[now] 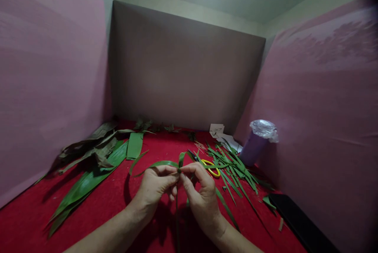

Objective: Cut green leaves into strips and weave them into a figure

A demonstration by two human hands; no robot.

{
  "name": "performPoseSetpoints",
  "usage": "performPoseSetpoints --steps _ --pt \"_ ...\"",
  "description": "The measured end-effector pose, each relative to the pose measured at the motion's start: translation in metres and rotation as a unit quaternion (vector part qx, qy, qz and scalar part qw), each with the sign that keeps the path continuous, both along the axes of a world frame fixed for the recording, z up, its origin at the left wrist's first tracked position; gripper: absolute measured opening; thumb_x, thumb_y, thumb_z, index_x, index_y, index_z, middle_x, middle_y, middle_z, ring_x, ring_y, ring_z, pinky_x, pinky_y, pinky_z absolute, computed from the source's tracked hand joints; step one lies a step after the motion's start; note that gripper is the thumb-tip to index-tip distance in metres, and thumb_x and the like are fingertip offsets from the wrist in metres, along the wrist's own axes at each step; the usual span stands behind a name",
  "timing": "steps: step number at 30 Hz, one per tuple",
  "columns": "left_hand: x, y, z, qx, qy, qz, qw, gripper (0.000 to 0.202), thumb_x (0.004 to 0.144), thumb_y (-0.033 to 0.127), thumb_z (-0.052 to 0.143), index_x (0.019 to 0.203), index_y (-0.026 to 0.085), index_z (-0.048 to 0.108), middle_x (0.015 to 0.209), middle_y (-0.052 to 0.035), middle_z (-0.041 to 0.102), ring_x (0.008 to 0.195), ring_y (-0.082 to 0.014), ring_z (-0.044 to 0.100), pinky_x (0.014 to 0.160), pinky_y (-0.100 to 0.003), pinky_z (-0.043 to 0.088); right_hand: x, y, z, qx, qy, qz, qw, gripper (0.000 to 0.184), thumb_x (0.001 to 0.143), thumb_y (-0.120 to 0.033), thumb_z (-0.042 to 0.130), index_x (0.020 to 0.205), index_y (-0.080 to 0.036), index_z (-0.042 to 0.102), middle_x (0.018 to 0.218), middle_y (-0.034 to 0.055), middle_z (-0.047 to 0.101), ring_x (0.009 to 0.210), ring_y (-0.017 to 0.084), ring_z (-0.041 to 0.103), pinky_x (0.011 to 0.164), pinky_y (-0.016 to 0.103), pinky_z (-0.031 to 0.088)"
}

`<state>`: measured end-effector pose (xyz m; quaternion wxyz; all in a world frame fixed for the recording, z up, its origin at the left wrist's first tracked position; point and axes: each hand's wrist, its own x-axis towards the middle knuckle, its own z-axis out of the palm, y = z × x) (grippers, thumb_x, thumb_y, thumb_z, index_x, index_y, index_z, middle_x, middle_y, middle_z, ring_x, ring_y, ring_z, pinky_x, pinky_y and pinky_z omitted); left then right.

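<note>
Pink panels (53, 67) edge the red bench (106, 225) at ten and two o'clock, a grey board (183, 71) at twelve; red surface stretches from the hands towards the broad leaf (93, 180) at nine. Marks on the white card (216, 128) at one seem to be writing, too small to read. Centrally, the left hand (152, 190) and right hand (202, 190) pinch a curling green leaf strip (165, 163) between their fingers.

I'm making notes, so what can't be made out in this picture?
All in head view:
- Pinched part of the green strip: partly covered by left hand and right hand.
- Writing on white card: too small.
- Inside of purple container: hidden by wall, plastic.
- Black object: cut off by bottom edge.
</note>
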<state>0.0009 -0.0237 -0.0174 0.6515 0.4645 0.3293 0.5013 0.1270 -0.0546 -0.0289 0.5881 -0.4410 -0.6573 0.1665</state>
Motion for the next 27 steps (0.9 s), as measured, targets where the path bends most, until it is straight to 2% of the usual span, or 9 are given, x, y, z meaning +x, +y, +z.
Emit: performPoseSetpoints --steps 20,27 --pt "-0.0008 0.0001 0.0041 0.004 0.001 0.017 1.000 0.021 0.051 0.023 0.078 0.060 0.009 0.065 0.044 0.0002 0.058 0.034 -0.0087 0.050 0.032 -0.018 0.040 0.0021 0.0027 -0.0026 0.021 0.010 0.036 0.999 0.024 0.074 -0.002 0.047 0.086 -0.019 0.060 0.075 0.0009 0.055 0.068 0.015 0.050 0.061 0.026 0.040" --pt "-0.0005 0.0007 0.0018 0.006 0.000 0.015 1.000 0.019 0.053 0.023 0.077 0.059 0.009 0.065 0.045 0.0001 0.059 0.033 -0.0086 0.049 0.031 -0.018 0.039 0.0016 0.0026 -0.0044 0.018 0.013 0.031 0.999 0.024 0.076 -0.003 0.046 0.086 -0.019 0.061 0.074 0.0005 0.055 0.066 0.014 0.050 0.059 0.025 0.039"
